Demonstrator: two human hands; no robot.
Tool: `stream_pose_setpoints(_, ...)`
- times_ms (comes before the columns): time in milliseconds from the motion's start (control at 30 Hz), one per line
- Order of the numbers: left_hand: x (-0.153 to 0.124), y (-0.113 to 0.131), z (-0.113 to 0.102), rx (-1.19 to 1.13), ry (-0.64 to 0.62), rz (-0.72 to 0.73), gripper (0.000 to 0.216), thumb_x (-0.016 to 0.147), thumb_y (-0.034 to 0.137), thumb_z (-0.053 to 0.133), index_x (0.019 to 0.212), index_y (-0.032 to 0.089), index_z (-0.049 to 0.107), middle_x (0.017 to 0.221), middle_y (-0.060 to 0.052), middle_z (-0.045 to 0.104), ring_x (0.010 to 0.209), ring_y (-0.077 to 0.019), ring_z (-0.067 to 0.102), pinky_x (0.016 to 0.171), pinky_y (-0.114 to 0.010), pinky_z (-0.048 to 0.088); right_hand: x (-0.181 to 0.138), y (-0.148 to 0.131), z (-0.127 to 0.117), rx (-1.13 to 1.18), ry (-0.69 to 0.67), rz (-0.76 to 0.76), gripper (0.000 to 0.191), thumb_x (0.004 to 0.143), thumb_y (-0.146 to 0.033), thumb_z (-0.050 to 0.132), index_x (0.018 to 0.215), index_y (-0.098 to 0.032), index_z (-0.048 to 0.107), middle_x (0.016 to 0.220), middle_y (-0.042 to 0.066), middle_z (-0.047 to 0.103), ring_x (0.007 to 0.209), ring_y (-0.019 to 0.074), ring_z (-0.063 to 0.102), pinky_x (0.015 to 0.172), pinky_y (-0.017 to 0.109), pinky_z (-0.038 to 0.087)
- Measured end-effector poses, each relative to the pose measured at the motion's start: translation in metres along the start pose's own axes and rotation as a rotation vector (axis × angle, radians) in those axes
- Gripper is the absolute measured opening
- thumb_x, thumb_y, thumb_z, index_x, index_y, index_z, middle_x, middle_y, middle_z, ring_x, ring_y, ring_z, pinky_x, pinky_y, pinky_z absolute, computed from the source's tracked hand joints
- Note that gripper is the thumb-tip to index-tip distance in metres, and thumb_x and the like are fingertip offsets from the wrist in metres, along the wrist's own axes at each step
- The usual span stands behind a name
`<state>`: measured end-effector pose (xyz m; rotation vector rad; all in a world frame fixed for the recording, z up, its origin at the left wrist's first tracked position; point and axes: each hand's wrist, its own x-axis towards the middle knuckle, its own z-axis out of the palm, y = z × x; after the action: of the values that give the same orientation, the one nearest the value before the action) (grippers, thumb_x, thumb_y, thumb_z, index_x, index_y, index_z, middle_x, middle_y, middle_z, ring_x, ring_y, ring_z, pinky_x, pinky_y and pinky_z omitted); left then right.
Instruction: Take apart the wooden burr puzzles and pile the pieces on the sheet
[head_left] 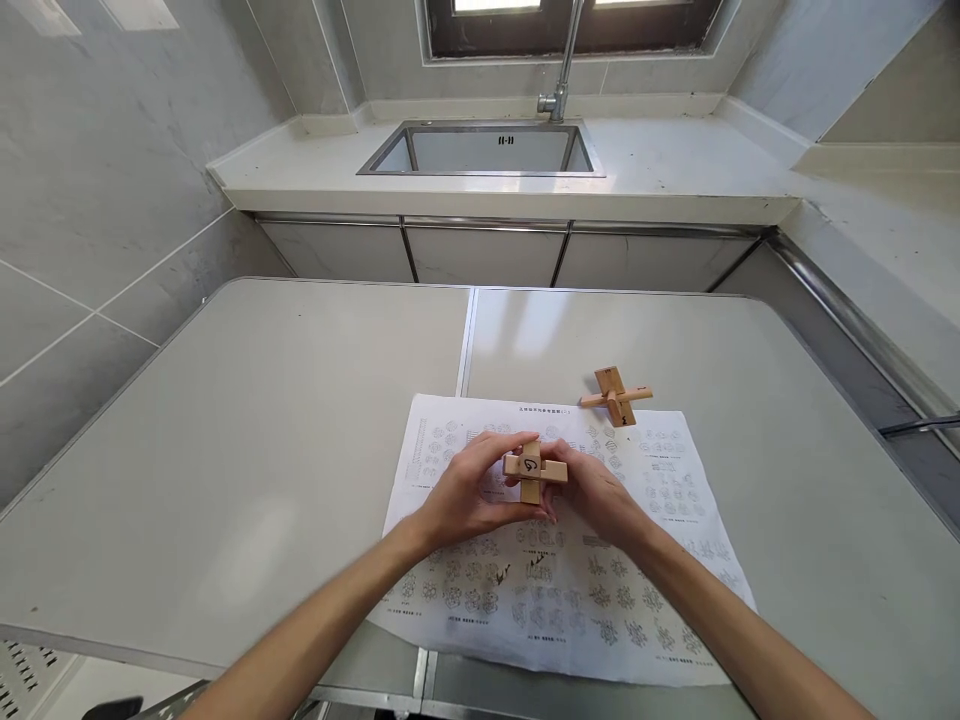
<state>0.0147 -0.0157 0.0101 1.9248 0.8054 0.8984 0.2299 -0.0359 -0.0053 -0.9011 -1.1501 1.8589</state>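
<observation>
Between my two hands is a light wooden interlocking puzzle (530, 490) made of crossed bars, with a dark handwritten mark on its middle. My left hand (474, 488) grips it from the left, the thumb below and a finger over the top. From the right, my right hand (585, 490) has its fingers closed on the same puzzle. Both hands are above a printed paper sheet (465, 605) covered with small line diagrams. Past the sheet's top edge, a second wooden cross-shaped puzzle (613, 396) lies on the table, with marks on its ends.
The sheet lies on a pale folding table (187, 450) with a metal seam down its middle. Behind the table, a white counter (675, 160) holds a steel sink (480, 150) and a faucet (559, 95). Tiled walls stand on the left. A dark cable (919, 427) is at the right edge.
</observation>
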Motion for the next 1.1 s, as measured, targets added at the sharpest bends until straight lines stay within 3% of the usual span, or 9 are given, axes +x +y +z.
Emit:
stream_pose_setpoints(267,-0.001,-0.006,0.001,-0.019,-0.050,0.053,0.085,0.079,0.048,0.091,0.153,0.031,0.053,0.140,-0.014,0.070,0.130,-0.0346,0.064,0.114,-0.053,0.047,-0.001,-0.004,0.001,-0.010,0.052,0.019,0.042,0.105,-0.058,0.054,0.098,-0.020,0.069,0.066,0.000,0.066,0.059,0.0189,0.062,0.061,0.033,0.054)
stream_pose_setpoints(600,0.002,0.005,-0.002,-0.051,-0.096,0.092,0.080,0.083,0.036,0.089,0.153,0.033,0.052,0.151,-0.013,0.061,0.140,-0.0339,0.058,0.117,-0.052,0.049,-0.002,-0.008,-0.003,-0.030,-0.004,0.082,0.041,0.103,-0.059,0.060,0.098,-0.020,0.070,0.068,0.001,0.068,0.058,0.0176,0.061,0.060,0.031,0.051)
stream_pose_setpoints(833,0.002,0.006,-0.002,-0.092,-0.099,0.070,0.052,0.092,0.029,0.080,0.142,0.034,0.065,0.149,-0.011,0.062,0.138,-0.0315,0.061,0.115,-0.050,0.051,-0.003,-0.010,0.001,-0.146,0.048,0.033,0.041,0.103,-0.060,0.058,0.099,-0.021,0.071,0.065,0.000,0.069,0.057,0.0189,0.064,0.064,0.033,0.055)
stream_pose_setpoints(1100,0.003,0.003,-0.002,-0.175,-0.043,-0.001,0.021,0.092,0.039,0.080,0.111,0.029,0.080,0.142,-0.012,0.066,0.119,-0.0284,0.068,0.108,-0.050,0.054,-0.003,-0.012,0.002,-0.171,0.075,0.032,0.039,0.104,-0.058,0.057,0.093,-0.022,0.070,0.063,-0.002,0.068,0.057,0.0183,0.065,0.066,0.032,0.056)
